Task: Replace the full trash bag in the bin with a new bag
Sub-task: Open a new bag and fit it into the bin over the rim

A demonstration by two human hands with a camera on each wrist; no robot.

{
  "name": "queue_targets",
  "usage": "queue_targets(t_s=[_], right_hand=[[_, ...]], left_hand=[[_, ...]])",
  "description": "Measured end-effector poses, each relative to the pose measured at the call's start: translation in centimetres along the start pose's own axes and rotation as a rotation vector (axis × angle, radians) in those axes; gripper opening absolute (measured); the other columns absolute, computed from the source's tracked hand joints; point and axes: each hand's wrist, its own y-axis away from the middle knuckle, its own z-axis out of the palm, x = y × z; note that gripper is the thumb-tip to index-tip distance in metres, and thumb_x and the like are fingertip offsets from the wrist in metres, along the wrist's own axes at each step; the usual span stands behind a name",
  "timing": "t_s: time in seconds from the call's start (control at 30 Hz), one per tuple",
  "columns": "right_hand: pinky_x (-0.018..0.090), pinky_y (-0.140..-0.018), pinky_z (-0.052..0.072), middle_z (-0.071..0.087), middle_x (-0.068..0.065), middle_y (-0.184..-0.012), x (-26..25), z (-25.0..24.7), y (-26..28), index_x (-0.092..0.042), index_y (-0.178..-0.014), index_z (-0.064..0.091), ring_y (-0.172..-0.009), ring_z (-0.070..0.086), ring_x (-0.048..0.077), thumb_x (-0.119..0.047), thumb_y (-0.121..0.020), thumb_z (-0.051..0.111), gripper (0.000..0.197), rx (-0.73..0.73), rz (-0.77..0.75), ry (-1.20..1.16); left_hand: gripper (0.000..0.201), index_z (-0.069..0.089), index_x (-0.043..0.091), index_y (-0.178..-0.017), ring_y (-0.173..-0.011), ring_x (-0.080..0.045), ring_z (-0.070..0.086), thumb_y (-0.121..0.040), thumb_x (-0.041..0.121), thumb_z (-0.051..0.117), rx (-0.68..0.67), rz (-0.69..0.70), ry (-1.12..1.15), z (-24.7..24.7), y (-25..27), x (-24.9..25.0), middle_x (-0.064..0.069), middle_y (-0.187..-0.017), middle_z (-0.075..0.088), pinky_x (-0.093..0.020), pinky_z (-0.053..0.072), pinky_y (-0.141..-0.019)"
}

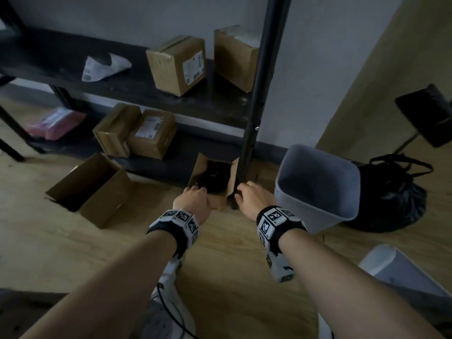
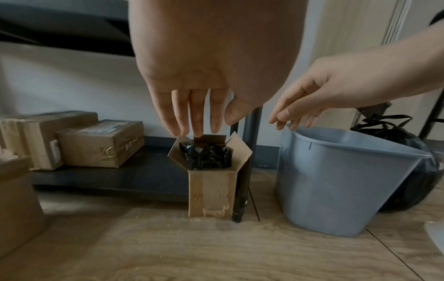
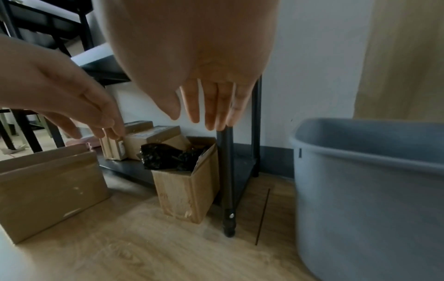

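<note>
A small open cardboard box (image 1: 215, 203) (image 2: 211, 192) (image 3: 185, 192) stands on the floor by the shelf's black post, with black folded trash bags (image 1: 215, 178) (image 2: 206, 157) (image 3: 168, 156) inside. My left hand (image 1: 193, 199) (image 2: 199, 114) hovers just above the box, fingers straight and holding nothing. My right hand (image 1: 252, 196) (image 3: 206, 106) hangs open to the right of the box, near the post. The grey bin (image 1: 320, 189) (image 2: 336, 182) (image 3: 370, 190) stands unlined on the right. Behind it sits the full black trash bag (image 1: 389, 199) (image 2: 418, 186), tied.
A black metal shelf (image 1: 137, 91) holds several taped cardboard boxes. A larger open box (image 1: 93, 189) (image 3: 48, 186) lies on the wooden floor to the left. A dustpan (image 1: 425, 118) stands at the far right. The shelf post (image 1: 254, 113) rises between box and bin.
</note>
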Motion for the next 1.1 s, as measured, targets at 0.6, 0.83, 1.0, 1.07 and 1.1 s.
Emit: queue_targets(t_s=[0.6, 0.83, 1.0, 1.07, 1.1], right_hand=[[0.038, -0.098, 0.036, 0.050, 0.005, -0.130, -1.1, 7.1, -7.7, -0.016, -0.130, 0.049, -0.123, 0.042, 0.025, -0.021, -0.093, 0.048, 0.037, -0.032, -0.056, 0.001], [0.039, -0.102, 0.034, 0.053, 0.007, -0.134, -2.3, 5.0, -7.3, -0.017, -0.138, 0.035, -0.122, 0.050, 0.027, -0.029, -0.089, 0.055, 0.055, 0.069, 0.054, -0.085], [0.042, -0.097, 0.046, 0.053, 0.009, -0.133, -3.1, 0.8, -6.8, -0.021, -0.137, 0.037, -0.118, 0.055, 0.029, -0.025, -0.091, 0.055, 0.049, 0.140, 0.074, -0.309], [0.039, -0.092, 0.049, 0.062, 0.010, -0.120, -3.1, -1.0, -6.7, -0.021, -0.123, 0.052, -0.110, 0.060, 0.030, -0.024, -0.091, 0.054, 0.032, 0.163, 0.062, -0.374], [0.037, -0.088, 0.050, 0.065, 0.011, -0.111, -3.2, -2.1, -6.5, -0.018, -0.110, 0.059, -0.104, 0.062, 0.030, -0.022, -0.091, 0.053, 0.020, 0.172, 0.054, -0.391]], left_hand=[[0.029, 0.060, 0.015, -0.117, -0.109, -0.031, 0.054, -0.091, 0.014, 0.046, 0.194, 0.024, 0.267, 5.3, -9.1, -4.7, -0.009, -0.122, 0.056, -0.042, 0.047, -0.080], [0.021, 0.059, 0.009, -0.110, -0.091, -0.032, 0.063, -0.091, 0.014, 0.049, 0.312, 0.213, 0.462, 0.9, -7.5, -2.6, -0.012, -0.104, 0.066, -0.039, 0.052, -0.075], [0.019, 0.060, 0.011, -0.106, -0.089, -0.026, 0.063, -0.089, 0.016, 0.051, 0.361, 0.309, 0.492, -3.9, -5.3, -0.8, -0.008, -0.100, 0.067, -0.034, 0.050, -0.077], [0.017, 0.059, 0.013, -0.104, -0.088, -0.024, 0.063, -0.090, 0.017, 0.051, 0.372, 0.335, 0.509, -5.8, -4.3, -0.2, -0.006, -0.096, 0.066, -0.033, 0.050, -0.076], [0.016, 0.059, 0.014, -0.104, -0.088, -0.023, 0.063, -0.090, 0.018, 0.051, 0.373, 0.341, 0.517, -6.7, -3.7, 0.0, -0.005, -0.094, 0.065, -0.034, 0.051, -0.077]])
